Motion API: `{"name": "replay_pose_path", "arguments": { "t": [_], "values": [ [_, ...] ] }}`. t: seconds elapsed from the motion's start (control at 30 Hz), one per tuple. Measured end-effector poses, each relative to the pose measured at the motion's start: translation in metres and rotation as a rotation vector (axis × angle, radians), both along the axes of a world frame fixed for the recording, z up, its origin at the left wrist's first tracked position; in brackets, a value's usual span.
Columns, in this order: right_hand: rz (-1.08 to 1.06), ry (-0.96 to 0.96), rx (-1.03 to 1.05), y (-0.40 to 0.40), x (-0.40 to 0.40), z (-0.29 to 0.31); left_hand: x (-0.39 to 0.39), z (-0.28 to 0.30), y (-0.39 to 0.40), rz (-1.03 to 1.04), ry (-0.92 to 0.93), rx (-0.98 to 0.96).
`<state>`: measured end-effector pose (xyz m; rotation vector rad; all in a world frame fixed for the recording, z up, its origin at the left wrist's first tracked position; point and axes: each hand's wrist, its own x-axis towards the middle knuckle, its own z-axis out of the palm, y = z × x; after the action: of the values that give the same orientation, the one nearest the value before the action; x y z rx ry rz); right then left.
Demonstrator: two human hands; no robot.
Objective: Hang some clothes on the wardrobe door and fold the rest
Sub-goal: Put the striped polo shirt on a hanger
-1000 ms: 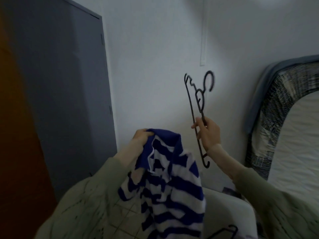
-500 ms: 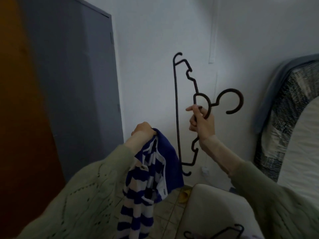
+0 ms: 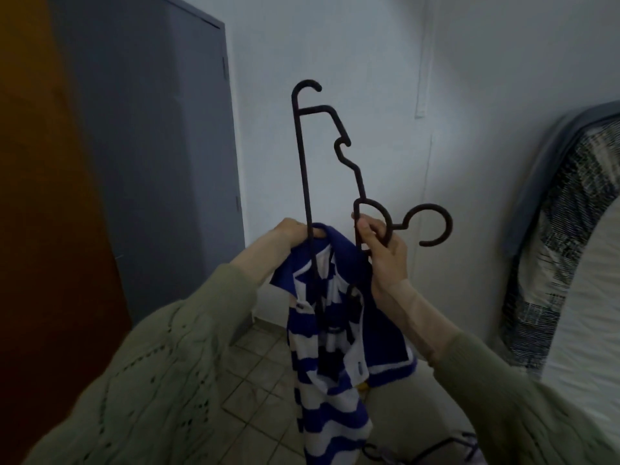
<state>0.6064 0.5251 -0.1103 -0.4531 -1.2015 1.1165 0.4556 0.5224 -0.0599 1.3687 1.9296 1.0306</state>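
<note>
Right hand [image 3: 385, 260] clenched on black plastic hanger [image 3: 303, 169] neck; left hand [image 3: 290, 233] gripping striped polo shirt [image 3: 322, 370] collar beside hanger bar, lower hanger end inside collar.

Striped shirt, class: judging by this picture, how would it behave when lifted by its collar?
Probably floppy: the striped shirt hangs in loose folds from the left hand. Likely light, since one pinch holds it. It would sag unlike the rigid hanger.
</note>
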Motion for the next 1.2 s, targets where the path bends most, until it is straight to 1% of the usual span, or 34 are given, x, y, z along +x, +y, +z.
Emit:
{"name": "replay_pose_path", "arguments": {
  "t": [0.07, 0.1, 0.17, 0.23, 0.3, 0.37, 0.53, 0.7, 0.77, 0.83, 0.9, 0.93, 1.0, 1.03, 1.1, 1.13, 1.17, 1.2],
  "values": [
    [0.037, 0.010, -0.028, 0.003, 0.007, -0.001, -0.003, 0.006, -0.004, 0.005, -0.083, -0.005],
    [0.036, -0.012, 0.008, 0.005, 0.011, -0.002, -0.004, 0.008, -0.005, 0.005, -0.155, -0.003],
    [0.012, -0.124, 0.162, 0.008, 0.019, -0.007, -0.004, 0.012, -0.009, 0.001, -0.306, 0.007],
    [-0.002, -0.279, 0.300, 0.012, 0.026, -0.015, -0.006, 0.015, -0.014, -0.013, -0.414, 0.005],
    [-0.038, -0.396, 0.356, 0.016, 0.034, -0.026, -0.010, 0.018, -0.017, -0.023, -0.471, 0.001],
    [-0.062, -0.452, 0.348, 0.020, 0.043, -0.037, -0.016, 0.020, -0.016, -0.023, -0.499, 0.016],
    [-0.034, -0.518, 0.223, 0.027, 0.053, -0.048, -0.026, 0.018, -0.014, -0.005, -0.503, 0.021],
    [-0.042, -0.585, 0.039, 0.046, 0.060, -0.057, -0.037, 0.016, -0.016, 0.028, -0.493, 0.027],
    [-0.086, -0.634, 0.037, 0.049, 0.063, -0.060, -0.041, 0.017, -0.018, 0.055, -0.429, 0.002],
    [-0.092, -0.673, 0.010, 0.052, 0.066, -0.059, -0.045, 0.016, -0.014, 0.088, -0.307, 0.024],
    [-0.080, -0.756, 0.005, 0.054, 0.066, -0.056, -0.049, 0.012, -0.007, 0.114, -0.095, 0.147],
    [-0.082, -0.835, 0.013, 0.054, 0.065, -0.055, -0.050, 0.009, -0.004, 0.099, 0.051, 0.218],
    [-0.130, -1.061, 0.040, 0.049, 0.061, -0.050, -0.046, 0.003, -0.001, 0.046, 0.334, 0.307],
    [-0.193, -1.233, 0.089, 0.044, 0.058, -0.048, -0.041, 0.002, 0.000, 0.029, 0.439, 0.325],
    [-0.333, -1.645, 0.277, 0.029, 0.048, -0.043, -0.029, 0.002, 0.001, -0.006, 0.568, 0.332],
    [-0.388, -1.772, 0.396, 0.023, 0.042, -0.044, -0.023, 0.002, 0.002, -0.028, 0.601, 0.333],
    [-0.410, -1.826, 0.479, 0.016, 0.038, -0.042, -0.019, 0.002, 0.004, -0.048, 0.613, 0.335],
    [-0.419, -1.818, 0.525, 0.013, 0.035, -0.043, -0.016, 0.001, 0.005, -0.062, 0.609, 0.328]
  ]
}}
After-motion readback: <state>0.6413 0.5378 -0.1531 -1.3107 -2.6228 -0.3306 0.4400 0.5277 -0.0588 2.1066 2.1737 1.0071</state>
